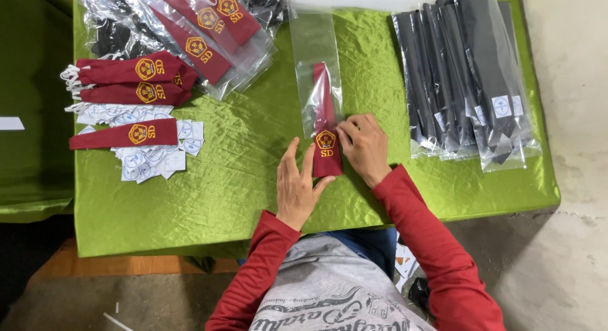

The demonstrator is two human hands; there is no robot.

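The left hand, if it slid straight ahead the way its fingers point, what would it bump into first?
The left hand points up the table, already beside the maroon tie. Straight on, it would likely meet the clear plastic sleeve.

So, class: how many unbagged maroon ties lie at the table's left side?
3: two stacked ties above the white paper labels, one tie lying across them. More may be hidden underneath.

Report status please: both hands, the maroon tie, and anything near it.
Left hand flat beside maroon tie, fingers touching. Right hand pressing tie's edge at clear sleeve mouth. Tie half inside sleeve. Green cloth around it bare.
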